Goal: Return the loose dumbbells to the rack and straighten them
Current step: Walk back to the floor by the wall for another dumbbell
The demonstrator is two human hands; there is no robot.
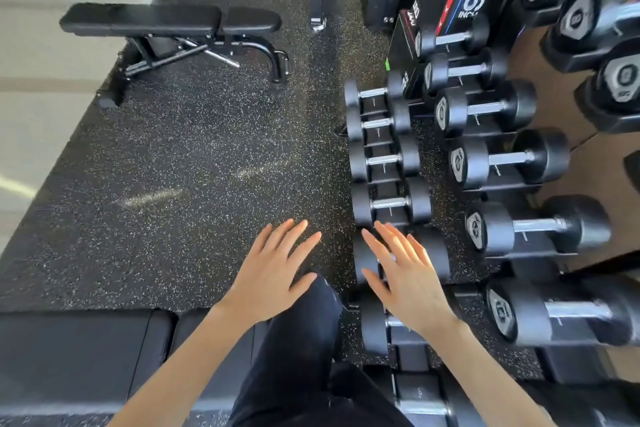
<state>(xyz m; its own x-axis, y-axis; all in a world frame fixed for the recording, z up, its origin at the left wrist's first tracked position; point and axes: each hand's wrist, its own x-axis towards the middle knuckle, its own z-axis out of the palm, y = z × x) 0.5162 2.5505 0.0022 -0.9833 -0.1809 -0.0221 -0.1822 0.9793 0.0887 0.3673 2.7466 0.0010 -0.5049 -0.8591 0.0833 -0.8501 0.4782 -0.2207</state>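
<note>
I see black rubber-headed dumbbells (384, 159) with bright knurled steel handles lying in a neat row on the lowest tier of the rack (381, 146), heads round and matte; a second tier above carries bigger dumbbells (509, 159) with silver hexagon-like badges on their end faces; still heavier ones blur along the upper right. The floor (207, 149) is dark speckled rubber matting, flecked white, with two pale scuffs; a lighter floor lies beyond its left edge. A black padded bench (173, 21) on a tubular steel frame stands well apart at upper left; another padded bench (76, 350) sits at the bottom. My left hand (270, 274) hovers over the matting, fingers spread wide, grip holding nothing; my right hand (405, 277) hangs over a low-tier dumbbell (433, 250), fingers splayed, grip empty.
</note>
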